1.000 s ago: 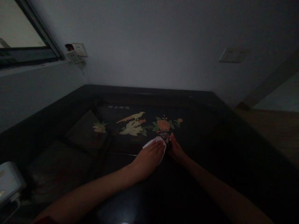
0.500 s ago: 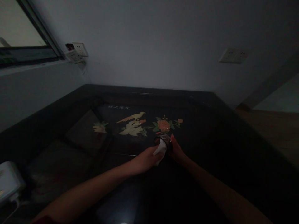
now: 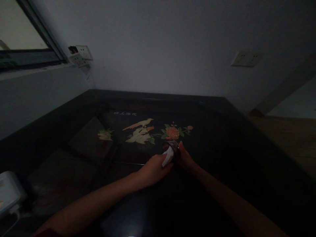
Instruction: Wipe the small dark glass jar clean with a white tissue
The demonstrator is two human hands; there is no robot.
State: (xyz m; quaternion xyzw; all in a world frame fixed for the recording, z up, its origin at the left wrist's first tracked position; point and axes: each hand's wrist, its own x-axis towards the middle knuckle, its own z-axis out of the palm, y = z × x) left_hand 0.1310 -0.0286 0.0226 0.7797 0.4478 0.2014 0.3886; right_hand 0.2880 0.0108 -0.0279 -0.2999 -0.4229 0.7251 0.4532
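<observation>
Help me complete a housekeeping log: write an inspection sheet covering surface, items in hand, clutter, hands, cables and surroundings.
Surface: dark glossy tabletop, decorated with a bird and flowers.
Items in hand: white cloth or tissue against a dark shiny object, too dim to identify.
Clutter: white device at the left edge, partly cut off.
Hands: left hand grips the white material; right hand holds the dark object.
Cables: white cable below the device.
Surroundings: dim light; wall sockets; window upper left.
</observation>
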